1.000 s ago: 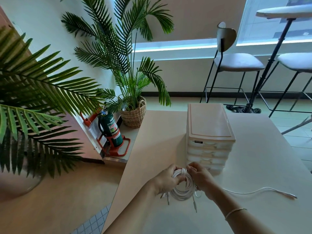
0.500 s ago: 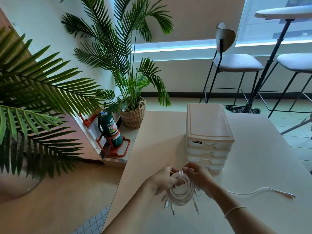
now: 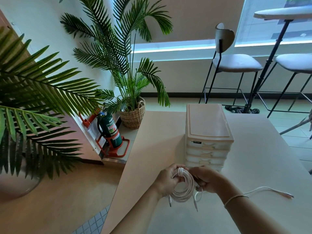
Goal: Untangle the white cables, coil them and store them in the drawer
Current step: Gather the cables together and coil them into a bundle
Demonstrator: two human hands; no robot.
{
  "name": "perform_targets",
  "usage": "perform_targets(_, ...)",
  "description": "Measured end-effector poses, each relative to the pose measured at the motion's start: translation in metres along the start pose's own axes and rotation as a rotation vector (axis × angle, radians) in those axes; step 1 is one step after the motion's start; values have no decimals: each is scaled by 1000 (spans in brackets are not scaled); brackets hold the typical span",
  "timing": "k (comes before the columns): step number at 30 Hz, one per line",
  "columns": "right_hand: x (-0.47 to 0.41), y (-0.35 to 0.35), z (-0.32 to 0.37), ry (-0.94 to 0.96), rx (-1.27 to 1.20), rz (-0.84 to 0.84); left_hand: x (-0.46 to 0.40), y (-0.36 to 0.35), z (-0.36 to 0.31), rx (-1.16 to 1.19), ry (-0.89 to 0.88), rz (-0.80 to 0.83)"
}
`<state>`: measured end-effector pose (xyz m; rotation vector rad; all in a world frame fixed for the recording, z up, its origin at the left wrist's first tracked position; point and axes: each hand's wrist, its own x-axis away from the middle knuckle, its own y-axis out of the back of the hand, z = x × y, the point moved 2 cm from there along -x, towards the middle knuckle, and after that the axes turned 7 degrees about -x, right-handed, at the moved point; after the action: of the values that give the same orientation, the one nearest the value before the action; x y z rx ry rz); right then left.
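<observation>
A coil of white cable (image 3: 183, 188) hangs upright between my hands just in front of the drawer unit (image 3: 208, 137). My left hand (image 3: 166, 180) grips the coil's left side. My right hand (image 3: 206, 180) holds the right side, its fingers curled round the strands near the wrapped top. Two plug ends dangle below the coil. Another white cable (image 3: 268, 190) lies loose on the table (image 3: 160, 149) to the right, behind my right wrist. The unit's stacked drawers are all closed.
The table's left edge runs diagonally beside my left arm. Potted palms (image 3: 130, 92) and a green fire extinguisher (image 3: 110, 130) stand on the floor to the left. Bar stools (image 3: 234, 65) and a high round table (image 3: 283, 13) are at the back right.
The coil has been turned and tidied between my hands, with a turn of cable now wrapped round its top. Both hands stay in the same spot.
</observation>
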<state>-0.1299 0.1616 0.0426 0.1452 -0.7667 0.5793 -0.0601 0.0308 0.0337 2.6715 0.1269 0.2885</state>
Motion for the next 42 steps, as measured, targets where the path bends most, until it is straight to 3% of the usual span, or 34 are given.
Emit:
perform_targets(6,0,-2,-7,-27,-123,132,-3,-3,3,87,38,-89)
perform_targets(11,2,-13,-8,185,-170,50,-8,-2,-4,262,77,-103)
perform_targets(17,6,-19,-12,294,-280,90,-13,3,-6,348,88,-123)
perform_targets(22,-8,-15,-13,451,-100,-208,-17,3,-2,352,138,-201)
perform_targets(24,-10,-12,-13,492,-41,-217,-17,5,2,343,157,-230)
perform_targets(33,3,2,-4,345,-90,73,-19,6,10,351,191,-261)
perform_targets(42,1,-4,4,406,-150,-64,-30,20,1,263,159,-260)
